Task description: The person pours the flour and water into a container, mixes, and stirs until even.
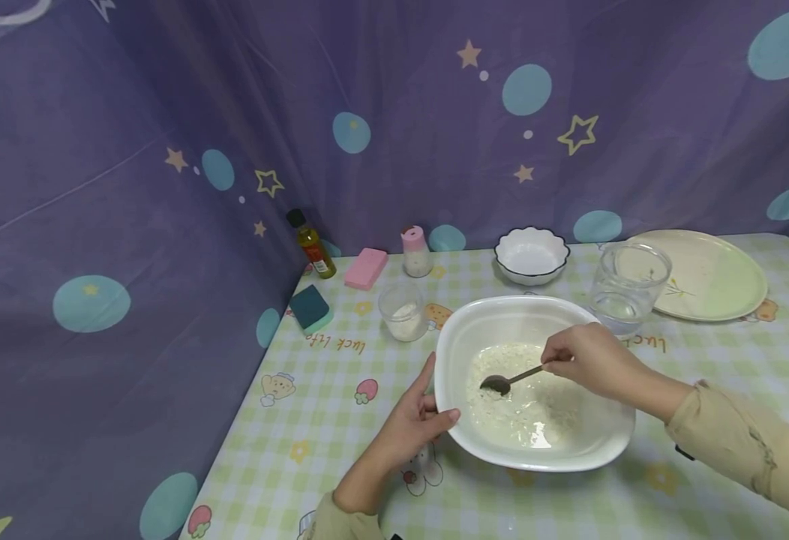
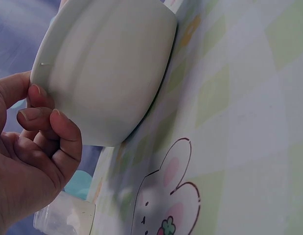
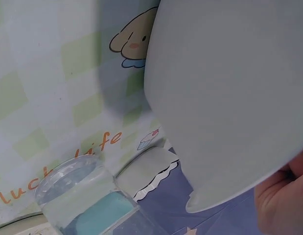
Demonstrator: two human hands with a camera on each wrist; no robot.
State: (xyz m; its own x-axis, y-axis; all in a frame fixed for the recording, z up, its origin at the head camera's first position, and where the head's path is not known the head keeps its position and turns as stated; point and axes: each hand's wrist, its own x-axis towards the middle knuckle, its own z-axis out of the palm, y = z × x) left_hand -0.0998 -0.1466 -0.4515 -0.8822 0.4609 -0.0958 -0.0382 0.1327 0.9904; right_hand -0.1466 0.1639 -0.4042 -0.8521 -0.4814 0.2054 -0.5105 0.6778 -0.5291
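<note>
A large white basin (image 1: 502, 322) stands on the table, a pale, wet, lumpy mixture (image 1: 523, 420) spread over its bottom. My left hand (image 1: 408, 424) grips the basin's left rim, thumb over the edge and the other fingers curled against the outer wall, as the left wrist view shows. Over the basin, my right hand (image 1: 590, 360) pinches the handle of a dark brown spoon (image 1: 526, 373). The spoon's bowl dips into the mixture. In the right wrist view, the basin's outer wall (image 3: 229, 88) hides the spoon, and only part of the hand shows.
Behind the basin are a small white scalloped bowl (image 1: 532, 255), a clear jug (image 1: 627, 289) holding water and an oval plate (image 1: 712, 277). To the left stand a cup of white powder (image 1: 403, 319), a pink-topped shaker (image 1: 416, 251), a pink block (image 1: 366, 268), a sponge (image 1: 310, 309) and an oil bottle (image 1: 313, 247).
</note>
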